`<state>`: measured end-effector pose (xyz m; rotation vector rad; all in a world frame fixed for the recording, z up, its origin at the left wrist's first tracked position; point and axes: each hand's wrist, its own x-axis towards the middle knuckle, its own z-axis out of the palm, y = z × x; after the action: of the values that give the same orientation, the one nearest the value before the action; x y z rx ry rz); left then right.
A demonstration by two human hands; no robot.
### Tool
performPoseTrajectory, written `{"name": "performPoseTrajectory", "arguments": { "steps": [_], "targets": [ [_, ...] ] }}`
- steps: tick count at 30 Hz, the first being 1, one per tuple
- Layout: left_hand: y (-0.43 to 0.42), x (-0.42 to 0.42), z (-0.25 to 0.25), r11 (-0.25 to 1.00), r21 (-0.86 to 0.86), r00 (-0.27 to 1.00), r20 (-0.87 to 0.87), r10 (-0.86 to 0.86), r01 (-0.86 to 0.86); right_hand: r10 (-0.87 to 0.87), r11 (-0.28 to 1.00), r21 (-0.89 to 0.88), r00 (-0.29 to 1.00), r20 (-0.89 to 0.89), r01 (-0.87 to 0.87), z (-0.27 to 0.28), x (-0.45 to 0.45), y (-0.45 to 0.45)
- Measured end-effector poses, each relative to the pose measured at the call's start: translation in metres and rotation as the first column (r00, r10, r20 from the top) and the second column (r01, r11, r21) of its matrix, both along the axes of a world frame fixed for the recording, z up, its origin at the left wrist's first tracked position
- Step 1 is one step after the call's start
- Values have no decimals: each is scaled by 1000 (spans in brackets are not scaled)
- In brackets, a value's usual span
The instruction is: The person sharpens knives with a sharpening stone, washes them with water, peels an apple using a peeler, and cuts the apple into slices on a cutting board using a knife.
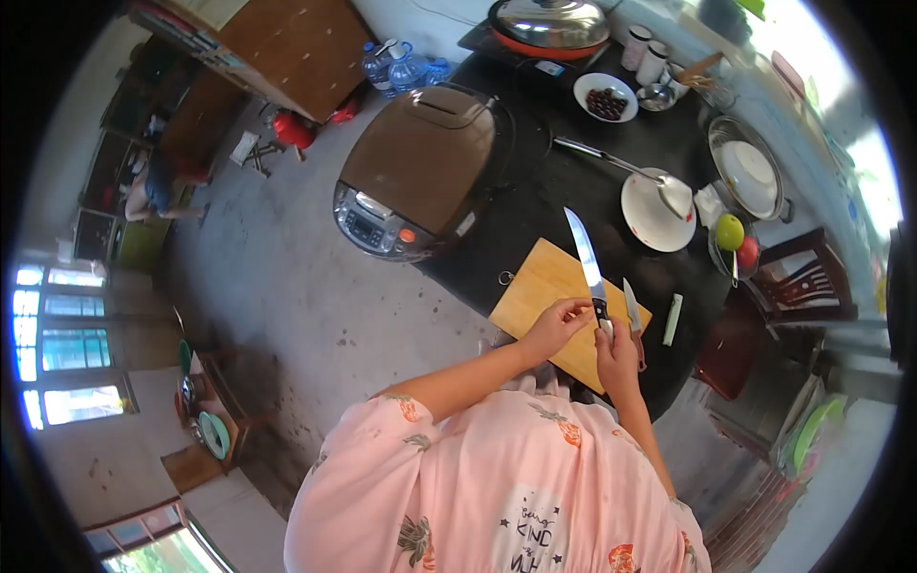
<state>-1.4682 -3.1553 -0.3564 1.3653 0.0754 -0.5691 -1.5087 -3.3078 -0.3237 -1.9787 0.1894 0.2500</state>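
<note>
A long kitchen knife (585, 253) points away from me, blade up and to the left, over a wooden cutting board (537, 286). My right hand (616, 355) is closed around its handle. At the handle's left side, my left hand (562, 327) touches it near the blade with bent fingertips; its fingers look pinched together. A second, smaller knife (632, 304) lies on the right part of the board, beside my right hand. Just right of the board, a pale green strip-like object (673, 320) rests on the black table (535, 210).
A rice cooker (420, 158) stands at the left. Beyond are a plate with a ladle (654, 215), a bowl of dark fruit (606, 98), a lidded pan (549, 29) and a fruit bowl (721, 253). Another person (153, 191) is far off at the left.
</note>
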Motion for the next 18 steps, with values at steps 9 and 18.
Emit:
{"name": "performPoseTrajectory", "arguments": {
  "steps": [9, 18],
  "targets": [
    [69, 31, -20, 984, 176, 981, -180, 71, -39, -30, 987, -135, 913, 406, 92, 42, 46, 44],
    [64, 50, -51, 990, 92, 967, -240, -80, 105, -221, 947, -128, 887, 405, 295, 58, 69, 43]
  ]
}}
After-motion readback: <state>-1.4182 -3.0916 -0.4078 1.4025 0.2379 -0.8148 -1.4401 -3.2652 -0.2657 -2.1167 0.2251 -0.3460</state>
